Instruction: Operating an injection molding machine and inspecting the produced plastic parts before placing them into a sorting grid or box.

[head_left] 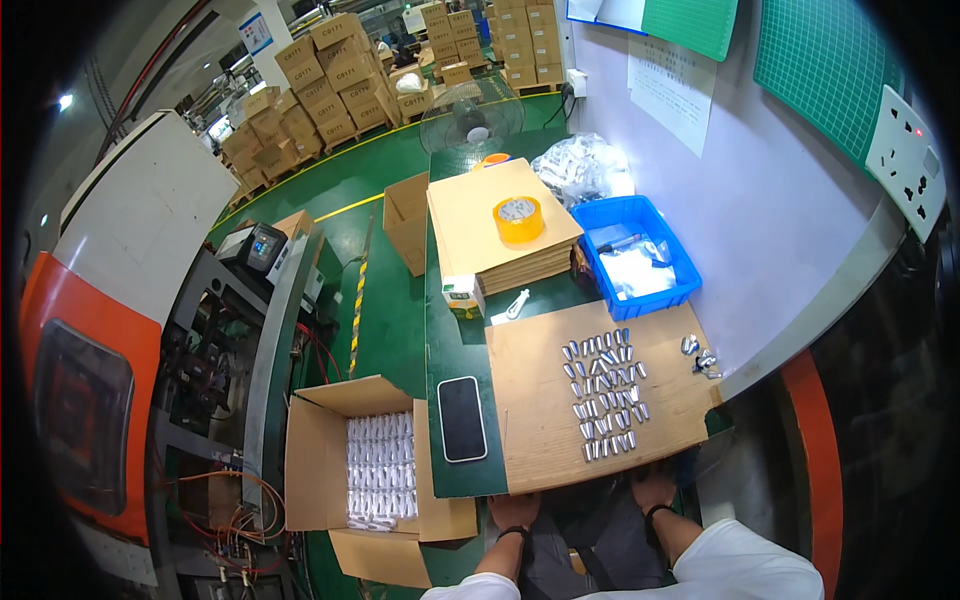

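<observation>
I have one wide fisheye view to work from, taken from the wearer's head, the left of a side-by-side pair, facing forward and steeply down over the tabletop (456,350). The near edge of the tabletop sits close below the lens, with the left hand (515,510) at six o'clock and the right hand (655,487) toward five. My view reaches far back to the stacked cartons (340,85) at eleven, takes in the machine (150,200) at nine to ten, and meets the wall (750,230) close by at two to three. Straight edges bow toward my dark, rounded rim
</observation>
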Tool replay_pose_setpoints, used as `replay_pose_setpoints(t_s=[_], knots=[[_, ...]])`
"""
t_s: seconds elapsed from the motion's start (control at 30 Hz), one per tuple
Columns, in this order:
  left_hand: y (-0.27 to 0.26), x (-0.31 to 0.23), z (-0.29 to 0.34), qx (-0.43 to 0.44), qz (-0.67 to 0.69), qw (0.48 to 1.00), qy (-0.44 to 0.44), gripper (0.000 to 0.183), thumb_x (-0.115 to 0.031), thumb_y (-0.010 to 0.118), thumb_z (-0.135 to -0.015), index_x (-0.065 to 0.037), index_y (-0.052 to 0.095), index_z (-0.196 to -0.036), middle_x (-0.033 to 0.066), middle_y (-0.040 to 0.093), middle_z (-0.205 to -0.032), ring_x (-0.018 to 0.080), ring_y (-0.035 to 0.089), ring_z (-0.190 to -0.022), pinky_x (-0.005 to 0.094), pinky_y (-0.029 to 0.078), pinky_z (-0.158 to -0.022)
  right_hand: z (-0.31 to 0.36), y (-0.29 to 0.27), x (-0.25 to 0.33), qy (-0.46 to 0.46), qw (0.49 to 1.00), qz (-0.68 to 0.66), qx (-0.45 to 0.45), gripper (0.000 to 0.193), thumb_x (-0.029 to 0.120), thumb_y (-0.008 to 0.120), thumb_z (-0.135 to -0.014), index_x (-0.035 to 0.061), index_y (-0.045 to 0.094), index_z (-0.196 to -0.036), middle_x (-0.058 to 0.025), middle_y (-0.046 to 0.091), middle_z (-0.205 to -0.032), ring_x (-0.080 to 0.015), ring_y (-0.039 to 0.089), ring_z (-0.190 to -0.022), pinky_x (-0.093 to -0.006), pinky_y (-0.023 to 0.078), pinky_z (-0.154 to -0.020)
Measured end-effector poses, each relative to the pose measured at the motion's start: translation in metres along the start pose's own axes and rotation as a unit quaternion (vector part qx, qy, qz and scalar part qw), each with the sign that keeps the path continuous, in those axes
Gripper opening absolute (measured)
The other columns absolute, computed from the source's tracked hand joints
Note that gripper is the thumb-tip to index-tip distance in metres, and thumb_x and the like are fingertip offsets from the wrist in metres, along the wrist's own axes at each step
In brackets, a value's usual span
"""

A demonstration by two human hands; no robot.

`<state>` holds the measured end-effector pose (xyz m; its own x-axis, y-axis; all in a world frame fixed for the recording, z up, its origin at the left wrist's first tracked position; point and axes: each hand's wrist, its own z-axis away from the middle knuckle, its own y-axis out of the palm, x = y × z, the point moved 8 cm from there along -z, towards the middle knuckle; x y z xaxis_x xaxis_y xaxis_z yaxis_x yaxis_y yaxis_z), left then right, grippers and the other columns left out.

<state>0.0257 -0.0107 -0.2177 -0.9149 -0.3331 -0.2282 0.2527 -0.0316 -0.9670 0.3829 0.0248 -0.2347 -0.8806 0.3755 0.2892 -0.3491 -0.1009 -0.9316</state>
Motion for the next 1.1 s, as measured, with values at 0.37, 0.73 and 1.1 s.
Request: replay_pose_setpoints(t_s=[0.37,0.73,1.1], knots=[[-0.002,-0.001,0.000,-0.049,0.017,0.999,0.013,0.063,-0.056,0.052,-0.086,-0.013,0.061,-0.131,0.0151,0.063,-0.129,0.0371,0.058,-0.120,0.0538,0.041,-0.102,0.002,-0.001,0.001,0.009,1.000,0.000,0.013,0.081,0.057,0.060,-0.085,0.0098,0.038,-0.147,-0.0238,0.038,-0.150,-0.0443,0.044,-0.132,-0.0538,0.039,-0.108],[-0.011,-0.004,0.001,-0.091,-0.010,0.996,0.018,0.063,-0.058,0.050,-0.087,-0.013,0.063,-0.129,0.0151,0.065,-0.127,0.0375,0.059,-0.118,0.0560,0.040,-0.102,0.003,-0.006,0.003,-0.006,0.999,0.014,-0.034,0.080,0.054,0.059,-0.086,0.0070,0.038,-0.146,-0.0239,0.039,-0.149,-0.0437,0.046,-0.130,-0.0531,0.039,-0.106],[0.002,0.002,0.000,-0.046,0.014,0.999,-0.001,0.063,-0.058,0.050,-0.087,-0.014,0.061,-0.131,0.0163,0.062,-0.131,0.0384,0.056,-0.121,0.0559,0.039,-0.103,0.002,-0.005,0.003,-0.016,0.999,-0.004,-0.042,0.075,0.057,0.058,-0.086,0.0085,0.044,-0.141,-0.0239,0.046,-0.142,-0.0458,0.050,-0.124,-0.0556,0.042,-0.102]])
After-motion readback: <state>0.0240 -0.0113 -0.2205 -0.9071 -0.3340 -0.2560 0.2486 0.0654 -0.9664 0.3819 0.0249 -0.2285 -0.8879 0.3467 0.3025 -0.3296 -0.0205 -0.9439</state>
